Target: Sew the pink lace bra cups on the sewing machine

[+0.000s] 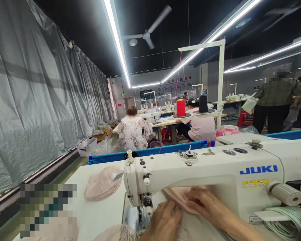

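Note:
I sit at a white JUKI sewing machine (215, 174). My left hand (163, 221) lies with its fingers flat on pale pink lace fabric (190, 231), just right of the presser foot and needle (143, 214). My right hand (205, 203) reaches in from the right under the machine's arm. Its fingers are stretched out on a folded pink fabric piece (177, 196). Neither hand grips anything that I can see. The lower part of the fabric runs out of view at the bottom edge.
A pink lace piece (102, 184) lies on the white table (100, 214) left of the machine. Red (181, 107) and dark (203, 103) thread cones stand on a stand behind. Other people sit and stand at benches farther back. Grey plastic sheeting (40, 100) covers the left wall.

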Tool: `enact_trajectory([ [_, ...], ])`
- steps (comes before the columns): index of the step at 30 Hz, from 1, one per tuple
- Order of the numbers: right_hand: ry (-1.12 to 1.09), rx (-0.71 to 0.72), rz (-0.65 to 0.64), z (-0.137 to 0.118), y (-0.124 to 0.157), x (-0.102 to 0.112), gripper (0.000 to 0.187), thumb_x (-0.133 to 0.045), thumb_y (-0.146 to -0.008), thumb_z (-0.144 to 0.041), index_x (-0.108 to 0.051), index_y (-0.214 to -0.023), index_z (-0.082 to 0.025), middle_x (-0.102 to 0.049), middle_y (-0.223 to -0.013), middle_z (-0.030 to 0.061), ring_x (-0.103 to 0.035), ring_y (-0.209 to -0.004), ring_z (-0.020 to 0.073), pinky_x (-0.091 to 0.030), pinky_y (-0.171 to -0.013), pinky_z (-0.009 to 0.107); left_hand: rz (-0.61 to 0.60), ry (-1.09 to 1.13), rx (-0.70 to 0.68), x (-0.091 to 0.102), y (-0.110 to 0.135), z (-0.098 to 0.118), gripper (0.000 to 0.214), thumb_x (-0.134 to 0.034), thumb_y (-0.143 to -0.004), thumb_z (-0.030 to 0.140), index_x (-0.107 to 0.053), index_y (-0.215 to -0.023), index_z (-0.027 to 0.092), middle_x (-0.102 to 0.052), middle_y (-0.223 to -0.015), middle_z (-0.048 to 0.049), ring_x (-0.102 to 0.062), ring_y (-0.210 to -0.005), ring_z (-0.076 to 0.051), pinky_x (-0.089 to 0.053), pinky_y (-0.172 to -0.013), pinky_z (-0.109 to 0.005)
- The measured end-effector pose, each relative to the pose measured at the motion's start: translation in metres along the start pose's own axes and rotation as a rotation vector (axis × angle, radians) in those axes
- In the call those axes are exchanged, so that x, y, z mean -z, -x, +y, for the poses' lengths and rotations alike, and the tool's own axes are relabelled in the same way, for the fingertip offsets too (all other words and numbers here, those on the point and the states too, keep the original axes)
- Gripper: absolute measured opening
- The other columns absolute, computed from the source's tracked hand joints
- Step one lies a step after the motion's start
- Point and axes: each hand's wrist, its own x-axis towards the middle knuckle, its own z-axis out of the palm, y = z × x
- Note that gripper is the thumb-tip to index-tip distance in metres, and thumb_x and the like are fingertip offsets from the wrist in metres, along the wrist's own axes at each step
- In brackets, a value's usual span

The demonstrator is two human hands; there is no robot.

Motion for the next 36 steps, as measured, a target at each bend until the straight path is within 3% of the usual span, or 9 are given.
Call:
enact_trajectory([
  [6,0.078,-0.159,0.004,-0.007,-0.013,-0.008,0.016,-0.060,-0.095,-0.032,-0.067,-0.094,-0.017,-0.070,-0.096,0.0026,-0.066,-0.090,0.0194,-0.052,-0.084,0.041,0.009,-0.102,0.023,-0.002,0.002,0.004,0.043,-0.061,-0.071,0.019,-0.064,-0.114,0.012,-0.058,-0.123,-0.0181,-0.057,-0.107,-0.037,-0.049,-0.093,-0.050],
  [11,0.026,-0.154,0.053,0.006,-0.016,-0.015,0.020,-0.059,-0.096,-0.032,-0.066,-0.085,-0.016,-0.068,-0.085,-0.0006,-0.067,-0.083,0.0169,-0.054,-0.079,0.036,0.161,-0.037,-0.114,0.006,-0.009,0.005,0.062,-0.053,-0.073,0.013,-0.049,-0.135,0.012,-0.047,-0.142,-0.0152,-0.044,-0.129,-0.032,-0.035,-0.113,-0.046],
  [14,-0.030,-0.126,0.128,0.013,-0.012,-0.013,0.022,-0.060,-0.096,-0.033,-0.065,-0.085,-0.015,-0.067,-0.081,-0.0018,-0.066,-0.076,0.0158,-0.054,-0.075,0.035,0.157,0.031,-0.100,0.001,-0.016,0.005,0.064,-0.049,-0.075,0.011,-0.045,-0.139,0.011,-0.051,-0.138,-0.0144,-0.044,-0.130,-0.029,-0.026,-0.118,-0.046],
  [20,-0.201,0.043,0.294,-0.003,0.022,0.003,0.032,-0.040,-0.097,-0.042,-0.058,-0.083,-0.021,-0.066,-0.076,0.0027,-0.064,-0.072,0.0187,-0.050,-0.069,0.031,0.101,0.126,-0.063,-0.006,-0.014,0.006,0.066,-0.052,-0.071,0.009,-0.049,-0.137,0.008,-0.050,-0.140,-0.0185,-0.042,-0.132,-0.035,-0.021,-0.118,-0.054],
  [24,-0.296,0.066,0.381,-0.023,0.054,0.026,0.035,-0.027,-0.100,-0.045,-0.051,-0.085,-0.025,-0.057,-0.064,-0.0022,-0.058,-0.059,0.0167,-0.047,-0.059,0.026,0.104,0.253,-0.056,0.006,-0.015,0.008,0.059,-0.055,-0.067,0.009,-0.061,-0.124,0.018,-0.056,-0.135,-0.0146,-0.045,-0.129,-0.035,-0.016,-0.116,-0.059],
  [28,-0.330,0.065,0.407,-0.043,0.073,0.058,0.036,-0.034,-0.098,-0.050,-0.054,-0.083,-0.025,-0.051,-0.063,-0.0038,-0.053,-0.057,0.0159,-0.042,-0.055,0.024,0.183,0.478,-0.038,0.022,-0.014,0.027,0.043,-0.050,-0.078,0.019,-0.064,-0.120,0.018,-0.059,-0.128,-0.0153,-0.047,-0.126,-0.034,-0.023,-0.113,-0.056],
  [32,-0.362,0.126,0.270,-0.069,0.081,0.088,0.040,-0.040,-0.095,-0.054,-0.058,-0.078,-0.023,-0.049,-0.062,-0.0038,-0.047,-0.057,0.0152,-0.038,-0.054,0.024,0.164,0.828,-0.109,0.045,0.004,0.068,0.052,-0.033,-0.096,0.044,-0.050,-0.136,0.015,-0.063,-0.120,-0.0142,-0.058,-0.112,-0.026,-0.044,-0.098,-0.042],
  [34,-0.392,0.159,0.171,-0.083,0.083,0.098,0.042,-0.041,-0.095,-0.056,-0.059,-0.077,-0.022,-0.049,-0.064,-0.0033,-0.047,-0.060,0.0150,-0.038,-0.057,0.025,0.055,1.174,-0.159,0.063,0.021,0.090,0.074,-0.050,-0.085,0.068,-0.048,-0.138,0.016,-0.065,-0.108,-0.0116,-0.062,-0.096,-0.022,-0.047,-0.088,-0.035],
  [36,-0.422,0.164,0.102,-0.095,0.084,0.105,0.046,-0.042,-0.093,-0.060,-0.056,-0.074,-0.021,-0.045,-0.064,-0.0036,-0.043,-0.060,0.0144,-0.036,-0.057,0.025,-0.092,1.435,-0.076,0.083,0.041,0.106,0.086,-0.084,-0.054,0.064,-0.062,-0.120,0.013,-0.063,-0.081,-0.0038,-0.058,-0.072,-0.014,-0.045,-0.072,-0.026],
])
